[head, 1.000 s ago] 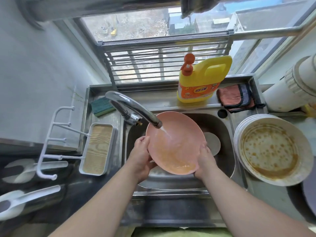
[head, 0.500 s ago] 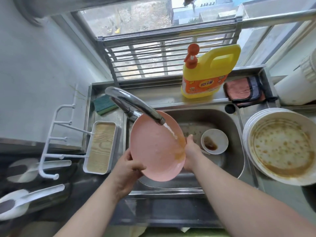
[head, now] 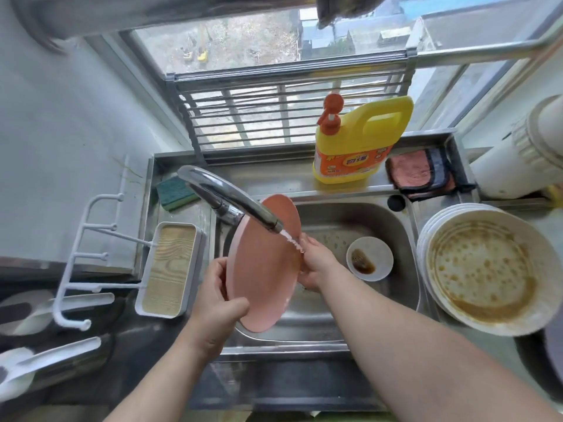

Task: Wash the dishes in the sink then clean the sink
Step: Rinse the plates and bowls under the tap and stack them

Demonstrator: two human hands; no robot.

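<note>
I hold a pink plate (head: 262,275) nearly on edge over the steel sink (head: 402,239), its back turned towards me. My left hand (head: 213,303) grips its lower left rim, thumb across the back. My right hand (head: 313,263) is on the far face of the plate, its fingers hidden behind the rim. Water runs from the tap (head: 231,202) onto my right hand at the plate's edge. A small white dish (head: 369,258) with brown sauce lies in the sink bottom.
A stack of white plates (head: 487,272), the top one smeared brown, sits right of the sink. A yellow detergent bottle (head: 359,141), a pink cloth (head: 420,172) and a green sponge (head: 176,193) lie on the back ledge. A wood-patterned tray (head: 167,269) stands on the left.
The plate has turned from facing me to nearly edge-on, its back now towards me. My right hand moved onto the far face, and the small dish came into view.
</note>
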